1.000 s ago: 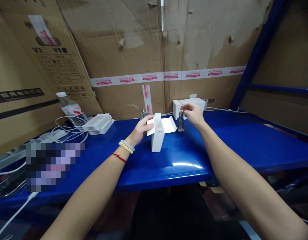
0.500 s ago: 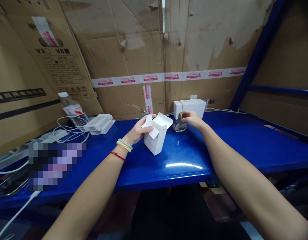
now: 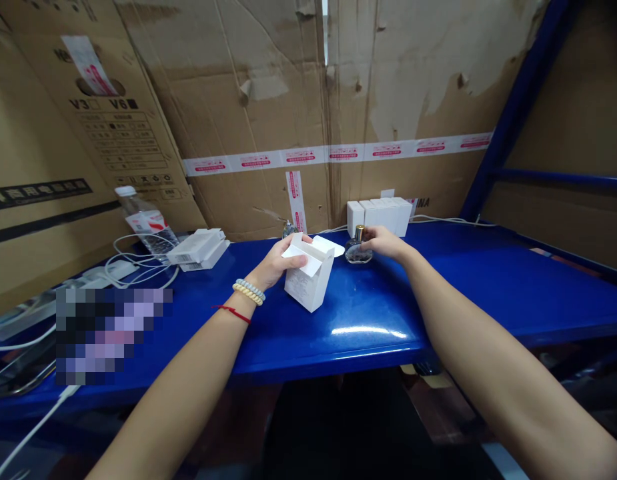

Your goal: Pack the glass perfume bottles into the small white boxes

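Note:
My left hand (image 3: 283, 257) is closed around a small white carton (image 3: 309, 287), thumb on a front flap. The carton tilts slightly over the blue surface, and its top flaps stand open; its inside is hidden from here. To the right of it, a clear glass perfume bottle (image 3: 357, 254) with a gold neck stands on the blue surface. My right hand (image 3: 385, 242) has its fingers closed at the bottle's right side, just below the neck. Behind the carton, another small glass bottle (image 3: 289, 229) is partly hidden by my left hand.
A row of white cartons (image 3: 388, 217) stands against the cardboard wall (image 3: 258, 100). On the left are a white box (image 3: 201, 250), a plastic water bottle (image 3: 147, 223) and tangled white cables (image 3: 119, 260). The blue tabletop (image 3: 488, 280) ends at a front edge near me.
My right hand's fingers have slid down from the gold neck to the bottle's side. The carton has tipped a little in my left hand, and its back flap leans lower.

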Demonstrator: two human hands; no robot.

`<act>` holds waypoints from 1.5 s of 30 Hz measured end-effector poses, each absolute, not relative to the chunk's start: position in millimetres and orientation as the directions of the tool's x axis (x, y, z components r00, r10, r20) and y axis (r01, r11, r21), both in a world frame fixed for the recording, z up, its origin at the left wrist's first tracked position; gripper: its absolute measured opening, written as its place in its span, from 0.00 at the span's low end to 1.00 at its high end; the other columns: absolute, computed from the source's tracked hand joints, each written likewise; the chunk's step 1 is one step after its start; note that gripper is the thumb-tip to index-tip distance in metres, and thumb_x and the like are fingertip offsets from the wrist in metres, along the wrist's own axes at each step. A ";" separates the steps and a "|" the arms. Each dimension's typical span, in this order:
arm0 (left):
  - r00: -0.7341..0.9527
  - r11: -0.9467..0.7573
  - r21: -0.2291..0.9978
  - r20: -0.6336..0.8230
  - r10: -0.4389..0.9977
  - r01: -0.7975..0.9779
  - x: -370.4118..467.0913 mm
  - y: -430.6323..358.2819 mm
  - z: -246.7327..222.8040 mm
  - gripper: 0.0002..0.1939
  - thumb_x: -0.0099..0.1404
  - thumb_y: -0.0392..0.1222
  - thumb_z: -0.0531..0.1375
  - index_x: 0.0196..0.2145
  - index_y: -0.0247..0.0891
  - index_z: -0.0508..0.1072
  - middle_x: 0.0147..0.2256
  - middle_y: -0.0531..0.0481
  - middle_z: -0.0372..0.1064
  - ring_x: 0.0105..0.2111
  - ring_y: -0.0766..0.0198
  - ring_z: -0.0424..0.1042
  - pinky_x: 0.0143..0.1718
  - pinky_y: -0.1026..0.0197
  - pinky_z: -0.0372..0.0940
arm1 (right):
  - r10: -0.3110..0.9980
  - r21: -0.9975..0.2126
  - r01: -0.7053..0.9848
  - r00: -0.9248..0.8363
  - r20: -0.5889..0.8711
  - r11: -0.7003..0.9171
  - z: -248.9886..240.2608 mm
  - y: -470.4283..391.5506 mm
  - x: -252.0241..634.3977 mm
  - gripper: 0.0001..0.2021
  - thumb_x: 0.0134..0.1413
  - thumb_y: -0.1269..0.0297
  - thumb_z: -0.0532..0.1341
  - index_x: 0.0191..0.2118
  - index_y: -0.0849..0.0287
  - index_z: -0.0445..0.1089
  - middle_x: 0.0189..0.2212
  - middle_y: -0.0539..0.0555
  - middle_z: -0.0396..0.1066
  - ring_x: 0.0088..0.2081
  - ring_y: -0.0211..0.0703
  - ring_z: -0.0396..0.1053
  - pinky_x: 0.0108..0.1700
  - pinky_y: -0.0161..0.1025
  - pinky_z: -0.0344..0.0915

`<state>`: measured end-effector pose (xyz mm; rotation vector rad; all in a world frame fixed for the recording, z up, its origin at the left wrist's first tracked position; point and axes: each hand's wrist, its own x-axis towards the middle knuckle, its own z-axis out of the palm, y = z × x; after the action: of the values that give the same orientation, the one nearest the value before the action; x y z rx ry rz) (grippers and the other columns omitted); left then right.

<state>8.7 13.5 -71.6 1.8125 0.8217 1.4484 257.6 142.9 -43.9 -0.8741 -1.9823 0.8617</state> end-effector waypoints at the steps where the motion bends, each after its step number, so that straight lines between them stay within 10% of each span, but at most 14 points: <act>1: 0.188 -0.593 0.802 0.573 0.798 0.071 8.2 14.2 -71.7 0.31 0.43 0.49 0.71 0.43 0.35 0.68 0.41 0.44 0.69 0.36 0.62 0.68 0.36 0.63 0.60 | 0.806 -0.787 0.304 -0.460 0.373 0.538 -44.1 142.8 257.6 0.17 0.32 0.76 0.63 0.36 0.66 0.69 0.32 0.57 0.72 0.32 0.43 0.69 0.39 0.40 0.65; 5: 0.211 -0.629 0.773 0.603 0.770 0.085 7.4 15.5 -71.3 0.29 0.43 0.49 0.70 0.40 0.34 0.69 0.52 0.40 0.64 0.43 0.57 0.68 0.41 0.62 0.61 | 0.797 -0.700 0.417 -0.470 0.380 0.580 -44.0 143.4 258.5 0.16 0.33 0.74 0.65 0.35 0.65 0.70 0.31 0.56 0.72 0.33 0.43 0.68 0.38 0.40 0.65; 21: 0.113 -0.494 0.803 0.486 0.866 0.332 16.0 13.3 -70.7 0.36 0.44 0.67 0.67 0.37 0.29 0.72 0.36 0.39 0.73 0.32 0.58 0.71 0.31 0.62 0.62 | 0.784 -0.599 0.517 -0.497 0.372 0.612 -43.3 142.3 259.2 0.13 0.38 0.70 0.65 0.35 0.65 0.70 0.33 0.56 0.72 0.33 0.43 0.68 0.36 0.38 0.64; 45: 0.082 -0.495 0.869 0.494 0.866 -0.002 18.5 17.4 -80.0 0.31 0.47 0.63 0.60 0.38 0.32 0.72 0.34 0.44 0.74 0.33 0.55 0.72 0.36 0.58 0.63 | 0.796 -0.543 0.582 -0.472 0.380 0.605 -42.7 141.6 258.5 0.21 0.42 0.68 0.64 0.46 0.66 0.67 0.42 0.61 0.72 0.40 0.48 0.69 0.44 0.42 0.65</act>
<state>18.5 17.4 -80.0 1.6306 0.8713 1.5036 258.5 141.6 -42.7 -1.0827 -2.2201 0.4541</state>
